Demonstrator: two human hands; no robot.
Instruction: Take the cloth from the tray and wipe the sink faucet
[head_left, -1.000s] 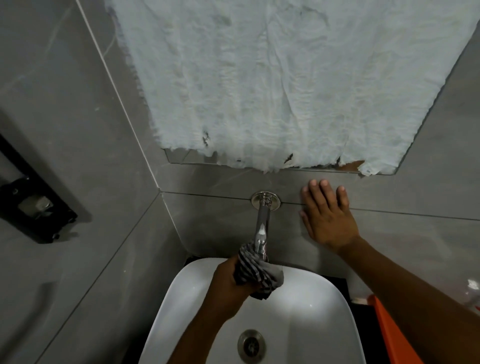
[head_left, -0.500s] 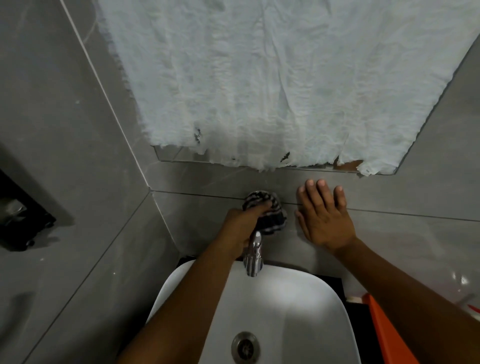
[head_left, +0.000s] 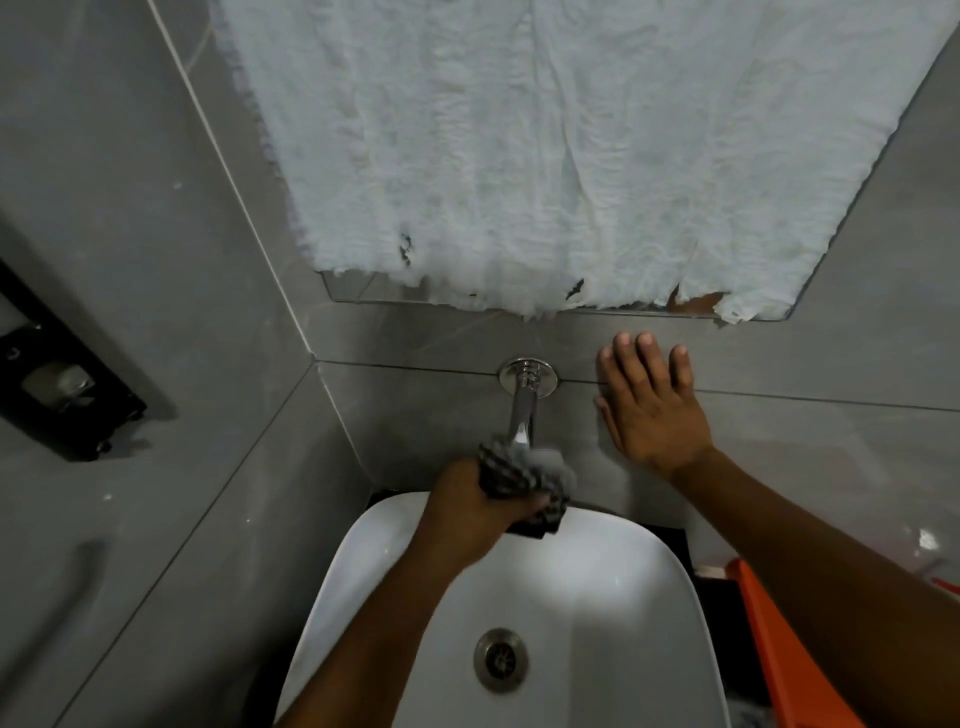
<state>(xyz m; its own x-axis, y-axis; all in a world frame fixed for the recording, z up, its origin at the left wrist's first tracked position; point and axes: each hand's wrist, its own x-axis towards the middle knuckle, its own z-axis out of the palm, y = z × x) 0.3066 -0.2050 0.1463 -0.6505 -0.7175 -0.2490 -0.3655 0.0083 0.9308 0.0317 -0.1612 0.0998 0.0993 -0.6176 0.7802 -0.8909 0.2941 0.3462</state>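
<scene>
A chrome faucet (head_left: 523, 410) juts from the grey tiled wall over a white sink (head_left: 639, 613). My left hand (head_left: 467, 512) grips a dark striped cloth (head_left: 524, 475) bunched around the faucet's outer end, hiding the spout tip. My right hand (head_left: 649, 410) lies flat against the wall tile just right of the faucet's round base, fingers spread, holding nothing. An orange tray (head_left: 779, 649) shows only as an edge at the lower right.
A mirror (head_left: 353, 291) above the faucet is mostly covered by white crinkled paper (head_left: 571, 156). A black fixture (head_left: 67, 395) is mounted on the left wall. The sink drain (head_left: 500, 659) sits at the basin's centre.
My left hand has slid the cloth from the faucet's wall base outward to its end above the basin. My right hand stays flat on the wall.
</scene>
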